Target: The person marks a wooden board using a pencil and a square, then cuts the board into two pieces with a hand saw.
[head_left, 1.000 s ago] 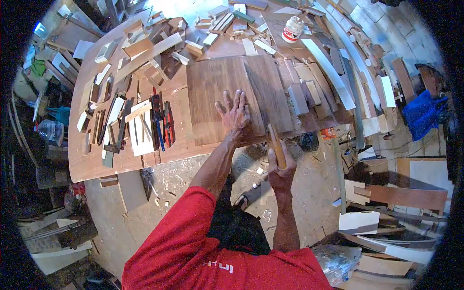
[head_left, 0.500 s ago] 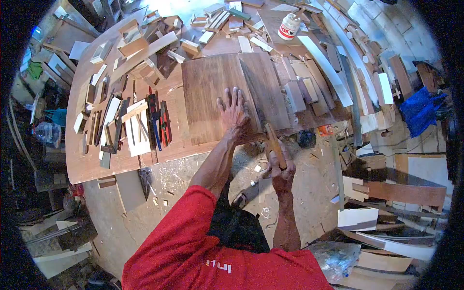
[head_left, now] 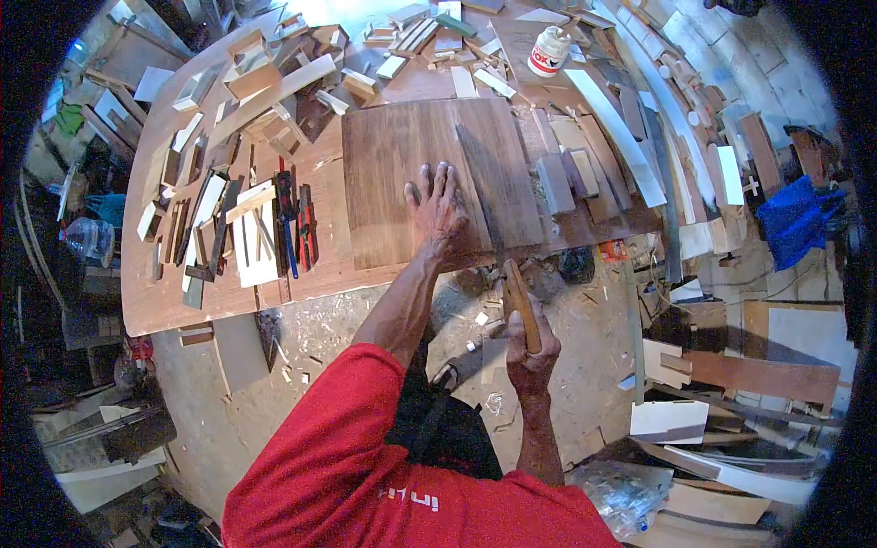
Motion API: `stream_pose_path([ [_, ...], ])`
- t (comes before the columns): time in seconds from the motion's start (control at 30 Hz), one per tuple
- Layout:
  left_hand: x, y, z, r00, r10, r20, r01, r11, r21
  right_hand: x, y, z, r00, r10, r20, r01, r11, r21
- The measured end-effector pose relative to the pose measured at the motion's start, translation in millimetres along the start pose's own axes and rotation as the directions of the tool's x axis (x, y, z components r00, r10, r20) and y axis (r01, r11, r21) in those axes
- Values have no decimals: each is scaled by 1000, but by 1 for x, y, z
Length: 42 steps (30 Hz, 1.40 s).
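Note:
My left hand (head_left: 440, 212) lies flat on a brown wooden board (head_left: 393, 173), fingers slightly spread and pointing away from me. Just beyond the near edge of the board, my right hand (head_left: 533, 345) is wrapped round the wooden handle of a handsaw (head_left: 517, 297), thumb along its side. The saw's dark, narrow blade runs forward over the board, to the right of my left hand, and tapers toward the far side.
The board rests on a wooden worktable (head_left: 320, 285). Red-handled and blue tools (head_left: 304, 224) and wood strips lie at left, wood offcuts (head_left: 557, 183) at right. A white bottle (head_left: 548, 51) stands at the back. Stacked boards (head_left: 671, 420) are at lower right.
My right hand has drawn the saw back toward my body, and its thumb now shows along the handle. My left hand stays flat on the board.

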State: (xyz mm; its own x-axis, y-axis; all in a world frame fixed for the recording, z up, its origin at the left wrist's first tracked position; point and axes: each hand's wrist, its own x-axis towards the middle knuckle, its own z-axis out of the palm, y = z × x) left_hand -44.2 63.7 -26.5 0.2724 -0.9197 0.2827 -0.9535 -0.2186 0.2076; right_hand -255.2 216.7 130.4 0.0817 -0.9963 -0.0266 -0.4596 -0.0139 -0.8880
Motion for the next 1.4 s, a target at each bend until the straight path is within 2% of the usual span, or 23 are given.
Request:
stream_pose_path([
  [0.03,2,-1,-2,1000,-4,-3,4,1000,3,5,4,4,1000,-4,3,4,1000,2],
  [0.1,0,-1,-5,998,17,58,-19,1000,22,17,16,17,970,-221,-103,214,974,-75],
  [0.13,0,0,-3,998,15,58,-16,1000,22,29,17,22,970,-222,-100,215,974,-76],
  [0.2,-1,-1,-2,1000,1,14,-2,998,60,48,14,32,991,-122,-52,121,993,-11],
  [0.23,1,-4,-2,1000,2,10,-2,998,67,48,15,32,986,-157,-60,158,987,23],
  [0.3,0,-3,-1,996,-14,87,9,998,63,31,16,26,990,-131,-55,131,991,0],
  [0.4,1,-1,1,1000,-25,6,24,997,76,13,9,16,991,-126,-49,124,991,-41],
  [0.5,-1,3,-12,999,-12,37,14,999,-29,20,8,16,993,-104,-56,105,994,14],
  [0.6,0,2,-16,996,-12,85,14,1000,-23,48,15,29,994,-100,-40,100,995,2],
  [0.67,0,-2,-5,998,0,58,1,1000,-31,29,9,21,986,-152,-69,154,988,11],
  [0.73,5,-5,1,1000,0,26,1,999,-36,10,11,15,999,-46,-27,47,998,37],
  [0.77,3,-4,5,1000,1,0,-1,1000,-13,12,12,18,999,-43,-17,44,998,35],
  [0.87,-1,-2,-2,1000,5,6,-5,1000,11,34,21,31,981,-174,-85,174,985,-8],
  [0.9,-1,-2,-3,999,1,37,-1,1000,16,48,19,36,980,-185,-72,179,980,-80],
  [0.93,-1,-3,-3,999,4,35,-5,1000,20,46,16,34,980,-185,-75,180,981,-75],
  [1.0,2,-1,1,1000,-14,24,13,999,45,32,9,21,998,39,42,-38,999,-28],
  [1.03,4,1,0,1000,-16,19,15,999,42,20,15,19,992,-116,-50,118,993,28],
  [1.13,-7,-3,0,1000,-17,24,17,1000,0,7,15,12,997,-69,-23,69,998,8],
  [1.17,-6,-3,-1,1000,-4,19,4,1000,9,22,18,19,985,-166,-42,166,986,-14],
  [1.2,-1,-2,-1,1000,10,7,-10,1000,18,35,18,21,983,-175,-47,175,984,-16],
  [1.27,2,-4,4,1000,9,-16,-8,1000,20,49,17,26,998,-35,55,35,999,-15],
  [1.33,-2,-1,7,1000,4,-20,-3,1000,10,24,23,22,1000,-21,15,21,1000,8],
  [1.4,2,-2,7,1000,-13,-18,13,1000,8,4,30,17,994,-98,-50,100,995,30],
])
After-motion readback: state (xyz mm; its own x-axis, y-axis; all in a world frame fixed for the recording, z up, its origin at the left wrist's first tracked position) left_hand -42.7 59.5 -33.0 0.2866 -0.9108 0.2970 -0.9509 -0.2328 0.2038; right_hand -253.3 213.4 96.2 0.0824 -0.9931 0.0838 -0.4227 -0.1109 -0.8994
